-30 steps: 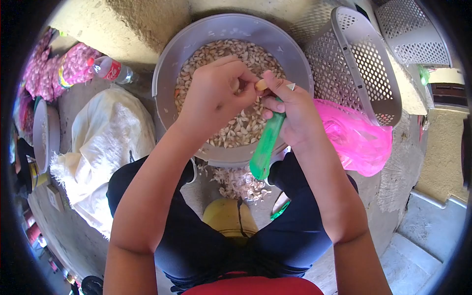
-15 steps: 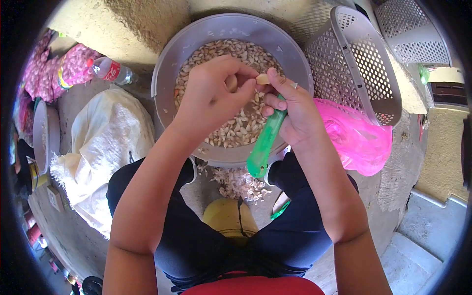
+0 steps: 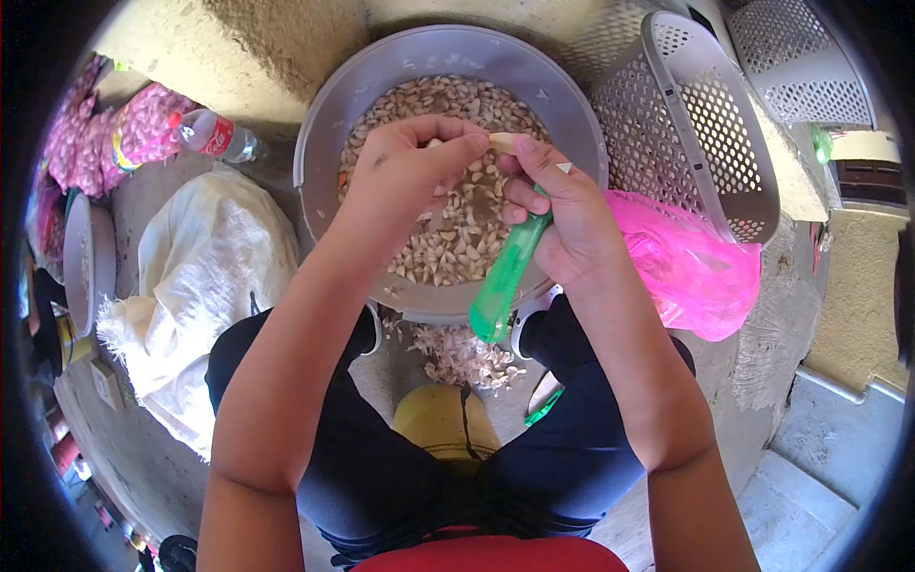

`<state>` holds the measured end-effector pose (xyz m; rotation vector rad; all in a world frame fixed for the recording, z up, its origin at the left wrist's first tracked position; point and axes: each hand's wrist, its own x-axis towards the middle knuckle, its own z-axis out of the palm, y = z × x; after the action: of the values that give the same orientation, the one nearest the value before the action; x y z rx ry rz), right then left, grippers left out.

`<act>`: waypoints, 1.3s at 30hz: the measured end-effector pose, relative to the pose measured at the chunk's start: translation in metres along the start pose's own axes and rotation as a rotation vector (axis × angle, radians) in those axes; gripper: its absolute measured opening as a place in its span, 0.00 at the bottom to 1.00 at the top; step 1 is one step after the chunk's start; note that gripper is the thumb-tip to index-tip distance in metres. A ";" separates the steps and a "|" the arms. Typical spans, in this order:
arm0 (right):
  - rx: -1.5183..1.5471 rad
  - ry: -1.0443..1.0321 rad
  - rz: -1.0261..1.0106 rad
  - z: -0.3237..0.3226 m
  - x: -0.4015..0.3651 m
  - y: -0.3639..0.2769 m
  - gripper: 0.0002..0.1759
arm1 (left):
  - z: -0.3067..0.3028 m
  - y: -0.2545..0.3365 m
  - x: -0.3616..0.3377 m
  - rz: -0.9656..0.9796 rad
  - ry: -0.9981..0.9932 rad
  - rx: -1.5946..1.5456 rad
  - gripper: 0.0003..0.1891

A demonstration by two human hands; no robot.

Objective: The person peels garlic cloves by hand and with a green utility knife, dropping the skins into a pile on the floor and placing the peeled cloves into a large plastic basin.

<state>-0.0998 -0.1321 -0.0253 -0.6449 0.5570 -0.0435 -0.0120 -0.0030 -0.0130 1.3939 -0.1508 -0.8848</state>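
Observation:
A large grey plastic basin [image 3: 324, 124] full of garlic cloves [image 3: 457, 238] stands on the ground in front of my knees. My left hand [image 3: 405, 186] hovers over the basin and pinches one garlic clove [image 3: 502, 143] at its fingertips. My right hand [image 3: 562, 214] meets it there and grips a knife with a green handle [image 3: 505, 276]; the handle points down toward me and the small blade tip shows above my fingers. The two hands touch at the clove.
A heap of garlic skins [image 3: 467, 355] lies on the ground by a yellow stool [image 3: 438, 419] between my legs. A pink plastic bag [image 3: 691, 262] and grey perforated baskets [image 3: 701, 124] are on the right. On the left are a white sack [image 3: 205, 276], a plastic bottle [image 3: 214, 135] and pink net bags [image 3: 143, 124].
Both hands shifted slightly up and left over the basin. The left fingers have curled over the clove, and the green handle has swung a little to the left.

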 end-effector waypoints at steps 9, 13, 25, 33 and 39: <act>-0.335 -0.039 -0.115 0.005 -0.001 -0.009 0.13 | -0.003 0.001 0.002 -0.046 -0.067 -0.031 0.10; -0.356 -0.088 -0.125 0.003 -0.001 -0.016 0.13 | -0.008 0.003 0.001 -0.007 -0.111 -0.017 0.10; -0.326 -0.070 -0.053 -0.002 -0.001 -0.018 0.14 | -0.006 -0.003 0.003 0.213 0.016 0.423 0.09; -0.304 -0.006 -0.017 0.008 -0.005 -0.009 0.13 | -0.004 -0.001 0.000 0.367 0.034 0.612 0.08; -0.288 -0.041 -0.023 0.007 -0.004 -0.005 0.14 | -0.002 0.000 -0.002 0.350 0.030 0.625 0.08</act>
<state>-0.0994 -0.1310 -0.0160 -0.9310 0.5204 0.0294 -0.0119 -0.0005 -0.0126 1.8804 -0.6725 -0.5370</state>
